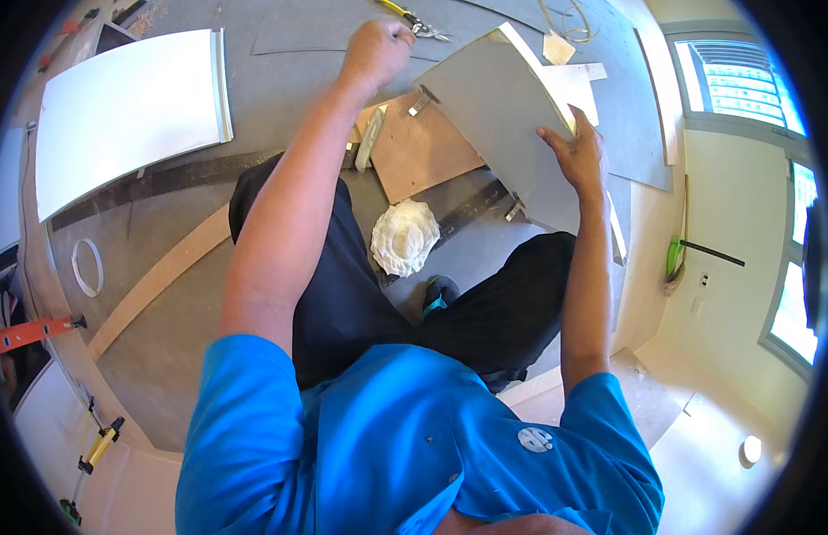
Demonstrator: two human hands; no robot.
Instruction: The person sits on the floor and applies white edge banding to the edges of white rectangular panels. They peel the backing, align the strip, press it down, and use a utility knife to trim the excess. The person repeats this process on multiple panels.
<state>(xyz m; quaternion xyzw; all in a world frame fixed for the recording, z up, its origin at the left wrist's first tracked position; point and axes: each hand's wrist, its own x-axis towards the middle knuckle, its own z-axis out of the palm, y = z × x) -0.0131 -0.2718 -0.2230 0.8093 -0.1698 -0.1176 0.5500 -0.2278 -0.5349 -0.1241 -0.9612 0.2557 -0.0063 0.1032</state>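
Observation:
My right hand (579, 153) grips the far-right edge of a grey cabinet door (494, 116), its thumb on the face and its other fingers partly hidden behind the edge. The door lies tilted, with a metal hinge (422, 101) near its left corner and another hinge (516, 210) near my knee. My left hand (378, 55) is curled closed above the grey surface; whatever it holds, if anything, is hidden. Just to its right lie metal snips (421, 27) with yellow handles. Between my arms are a brown wooden board (421, 147) and a crumpled whitish bundle (405, 237).
A large white panel (129, 120) stands at the left. Nearby are a curved wooden strip (160, 275), a white ring (88, 267) and an orange level (31, 335). Wood scraps (557, 48) lie at the far right. A broom (677, 263) leans against the right wall.

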